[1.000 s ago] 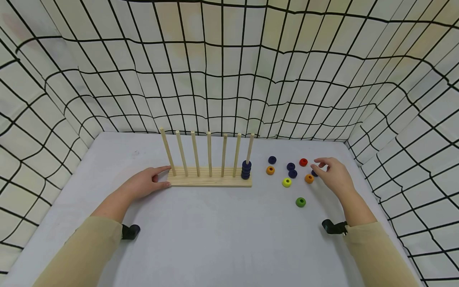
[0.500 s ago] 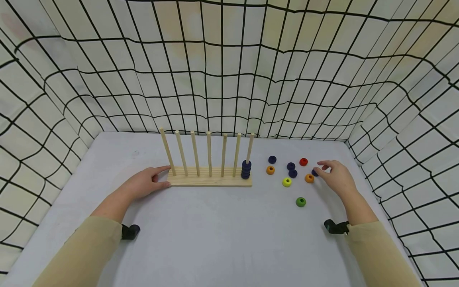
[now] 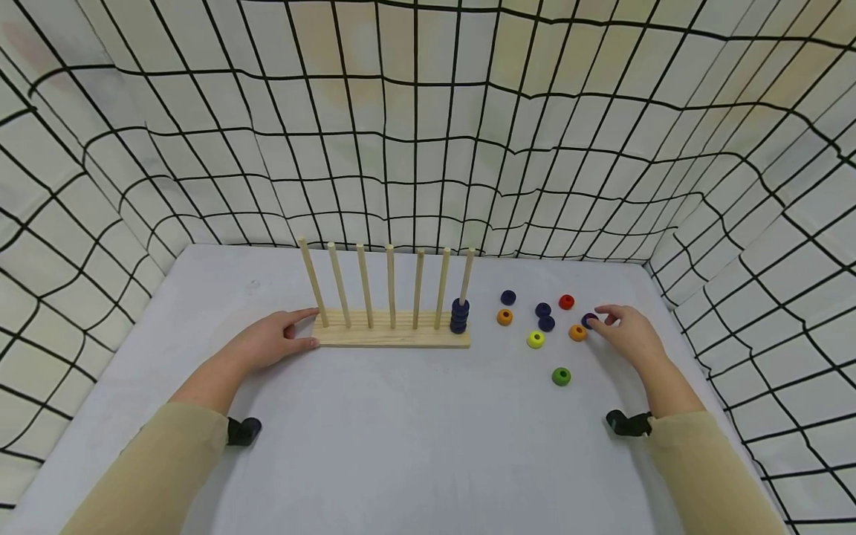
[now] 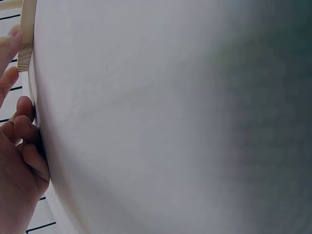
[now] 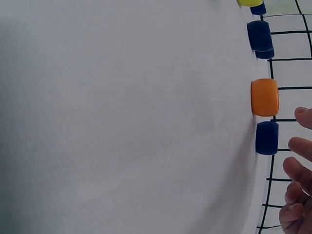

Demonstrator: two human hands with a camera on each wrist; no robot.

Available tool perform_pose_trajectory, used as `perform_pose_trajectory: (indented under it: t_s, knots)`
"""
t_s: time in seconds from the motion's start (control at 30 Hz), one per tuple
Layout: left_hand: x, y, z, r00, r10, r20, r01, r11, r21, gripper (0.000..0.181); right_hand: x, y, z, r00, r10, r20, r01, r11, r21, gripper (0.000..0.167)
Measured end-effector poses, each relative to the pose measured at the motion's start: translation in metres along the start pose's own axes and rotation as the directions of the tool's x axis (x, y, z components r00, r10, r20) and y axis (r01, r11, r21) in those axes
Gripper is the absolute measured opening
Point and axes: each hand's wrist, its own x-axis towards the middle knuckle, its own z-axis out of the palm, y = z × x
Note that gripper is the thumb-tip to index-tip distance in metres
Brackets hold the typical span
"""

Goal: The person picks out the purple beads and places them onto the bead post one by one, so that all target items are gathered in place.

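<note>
Left grip [image 3: 270, 342] pinches one end of the peg rack [image 3: 391, 339] while a blue bead [image 5: 267, 138] lies on the counter [image 3: 414, 438] just beside the parted right grip [image 3: 631, 338], whose off-centre closing could knock it into the neighbouring orange bead [image 5: 264, 97]

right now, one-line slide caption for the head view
Left hand touches a pegged wooden board; right hand beside a dark blue bead.

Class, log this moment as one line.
left hand: touching wooden stand; right hand: near blue bead; rightmost peg: stacked blue beads
</note>
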Motion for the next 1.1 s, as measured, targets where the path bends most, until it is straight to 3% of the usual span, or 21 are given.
perform_pose_trajectory:
  t_s: [0.57, 1.1]
  knots:
    - [0.001, -0.001, 0.001, 1.000, -0.010, -0.002, 0.010, 1.000, 0.008, 0.079, 0.008, 0.008, 0.009, 0.995, 0.044, 0.088, -0.046, 0.999, 0.018, 0.059]
    - [0.001, 0.000, 0.001, 1.000, -0.007, -0.004, 0.007, 1.000, 0.005, 0.077, 0.012, 0.014, 0.013, 0.996, 0.047, 0.081, -0.050, 0.998, 0.035, 0.054]
